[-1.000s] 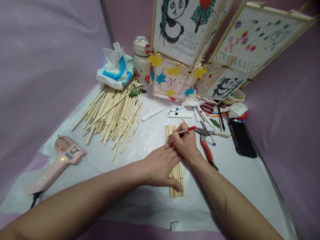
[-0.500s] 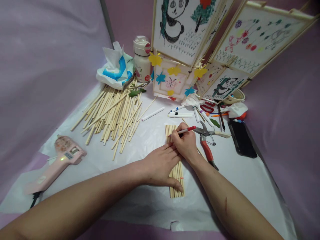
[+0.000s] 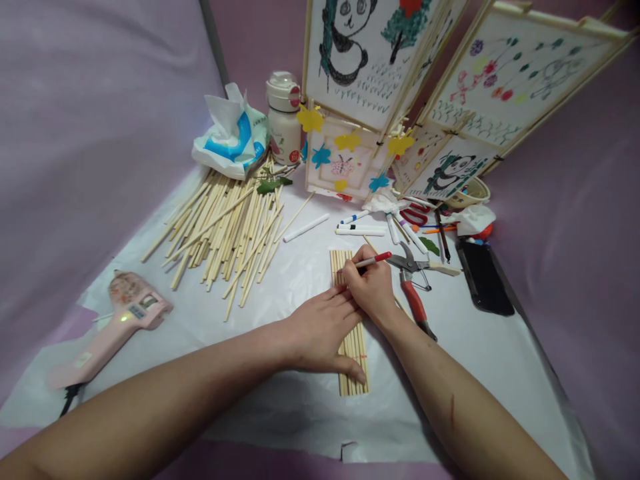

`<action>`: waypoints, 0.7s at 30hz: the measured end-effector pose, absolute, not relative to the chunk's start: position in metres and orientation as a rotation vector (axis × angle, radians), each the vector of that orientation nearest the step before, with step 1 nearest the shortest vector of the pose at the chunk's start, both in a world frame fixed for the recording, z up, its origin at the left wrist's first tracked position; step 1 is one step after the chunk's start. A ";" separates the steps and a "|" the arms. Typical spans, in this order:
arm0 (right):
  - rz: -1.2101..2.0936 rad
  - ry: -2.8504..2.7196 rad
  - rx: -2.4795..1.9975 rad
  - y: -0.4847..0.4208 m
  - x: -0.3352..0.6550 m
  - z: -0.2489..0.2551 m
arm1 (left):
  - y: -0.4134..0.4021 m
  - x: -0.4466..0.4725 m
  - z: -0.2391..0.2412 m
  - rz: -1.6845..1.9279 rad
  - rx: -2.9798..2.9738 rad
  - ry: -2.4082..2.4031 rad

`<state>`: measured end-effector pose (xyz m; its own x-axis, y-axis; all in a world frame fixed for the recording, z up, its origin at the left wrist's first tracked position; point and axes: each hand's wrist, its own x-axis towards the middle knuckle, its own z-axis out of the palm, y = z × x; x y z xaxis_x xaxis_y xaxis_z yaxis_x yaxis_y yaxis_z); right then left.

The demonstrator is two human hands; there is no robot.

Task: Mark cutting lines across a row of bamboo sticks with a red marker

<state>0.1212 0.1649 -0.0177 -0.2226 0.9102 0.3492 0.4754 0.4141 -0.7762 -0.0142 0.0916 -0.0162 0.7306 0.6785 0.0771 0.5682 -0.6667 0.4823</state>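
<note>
Several thin wooden sticks [image 3: 354, 340] lie side by side in a flat row on the white covering. Across their middle my left hand [image 3: 323, 331] is spread flat, its thumb pressing the near part of the row. My right hand [image 3: 371, 288] pinches a marker [image 3: 373, 260] with a white barrel and a red end. The marker slants over the far part of the row, its tip down at the sticks. A short red line crosses the sticks near my left thumb. My hands touch and hide the middle of the row.
A pile of loose sticks [image 3: 227, 230] spreads at the left, behind a pink glue gun [image 3: 120, 327]. Red-handled pruning shears [image 3: 413, 293] and a black phone [image 3: 484, 277] lie at the right. Several markers [image 3: 360, 231], a bottle [image 3: 284, 120] and a stick-framed lantern with drawings [image 3: 345, 157] stand farther back.
</note>
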 end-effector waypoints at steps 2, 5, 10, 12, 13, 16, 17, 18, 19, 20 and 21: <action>0.689 -1.860 -1.181 0.165 0.121 -0.018 | 0.091 -0.014 -0.017 0.352 2.498 0.951; 0.703 -1.859 -1.175 0.165 0.121 -0.019 | 0.092 -0.014 -0.018 0.354 2.497 0.952; 0.696 -1.832 -1.190 0.166 0.121 -0.019 | 0.092 -0.014 -0.017 0.355 2.499 0.955; 0.702 -1.842 -1.180 0.166 0.121 -0.018 | 0.092 -0.014 -0.017 0.345 2.501 0.959; 0.708 -1.849 -1.175 0.165 0.121 -0.018 | 0.092 -0.014 -0.016 0.342 2.503 0.959; 0.709 -1.851 -1.175 0.165 0.121 -0.018 | 0.092 -0.014 -0.017 0.342 2.510 0.957; 0.700 -1.846 -1.180 0.165 0.121 -0.018 | 0.092 -0.014 -0.017 0.342 2.512 0.955; 0.689 -1.841 -1.184 0.165 0.121 -0.019 | 0.092 -0.014 -0.017 0.345 2.514 0.955; 0.681 -1.839 -1.186 0.165 0.121 -0.019 | 0.092 -0.015 -0.017 0.346 2.515 0.954; 0.678 -1.840 -1.184 0.165 0.121 -0.019 | 0.092 -0.015 -0.017 0.347 2.515 0.953; 0.681 -1.845 -1.180 0.165 0.121 -0.019 | 0.092 -0.015 -0.017 0.345 2.514 0.954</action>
